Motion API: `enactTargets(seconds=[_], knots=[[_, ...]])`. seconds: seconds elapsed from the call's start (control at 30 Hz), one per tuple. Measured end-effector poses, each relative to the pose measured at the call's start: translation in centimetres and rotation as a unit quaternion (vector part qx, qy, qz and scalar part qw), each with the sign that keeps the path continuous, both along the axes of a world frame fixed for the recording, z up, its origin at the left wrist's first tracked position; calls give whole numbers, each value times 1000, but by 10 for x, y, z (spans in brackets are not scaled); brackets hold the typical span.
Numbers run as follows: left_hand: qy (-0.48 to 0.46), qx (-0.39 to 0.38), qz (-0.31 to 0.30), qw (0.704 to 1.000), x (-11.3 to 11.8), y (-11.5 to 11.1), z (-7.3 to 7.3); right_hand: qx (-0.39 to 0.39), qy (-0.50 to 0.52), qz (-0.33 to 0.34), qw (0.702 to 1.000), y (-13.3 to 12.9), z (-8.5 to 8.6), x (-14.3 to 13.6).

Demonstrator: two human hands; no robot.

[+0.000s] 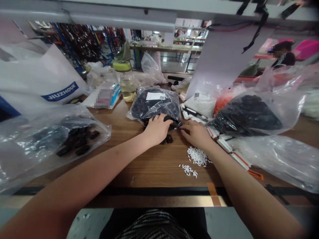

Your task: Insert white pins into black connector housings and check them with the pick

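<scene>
A clear plastic bag [156, 103] full of black parts, with a white label, lies at the middle of the wooden table. My left hand [159, 127] is at the bag's front opening, its fingers curled over black pieces there; what it grips is partly hidden. Just right of it, my right hand [194, 131] has its fingertips at the bag's front right corner; whether they pinch the plastic is too small to tell. A few loose black pieces [169, 138] sit below my left hand. Small white pegs [198, 156] lie in a pile in front of my right hand.
On the left, an open clear bag [50, 139] holds black pieces. A bottle with a green lid [122, 66] stands behind. To the right are another bag of black parts [251, 113], a bag of white bits [201, 104] and white and orange strips [240, 160].
</scene>
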State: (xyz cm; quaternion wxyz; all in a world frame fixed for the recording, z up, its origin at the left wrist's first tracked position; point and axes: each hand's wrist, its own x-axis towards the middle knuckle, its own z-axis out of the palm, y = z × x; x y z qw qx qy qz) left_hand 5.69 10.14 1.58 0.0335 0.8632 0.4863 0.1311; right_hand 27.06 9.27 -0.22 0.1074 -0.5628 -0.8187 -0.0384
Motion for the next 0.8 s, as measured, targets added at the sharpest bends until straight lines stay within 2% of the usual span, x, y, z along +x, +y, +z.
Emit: enactTargets(seconds=[0.13, 0.27, 0.43, 0.5, 0.67, 0.8], knots=[[-6, -21, -65, 998, -26, -6, 15, 8, 14, 12, 1000, 2, -4, 2], [-11, 29, -93, 995, -47, -19, 21, 11, 23, 23, 999, 4, -7, 4], [-38, -23, -134, 990, -57, -50, 10, 17, 36, 23, 999, 5, -6, 4], [-7, -17, -146, 989, -56, -58, 2, 18, 39, 26, 999, 5, -6, 4], [40, 5, -125, 991, -48, -62, -7, 20, 42, 29, 999, 6, -9, 5], [58, -37, -138, 988, -52, -67, -4, 20, 45, 30, 998, 6, -10, 6]])
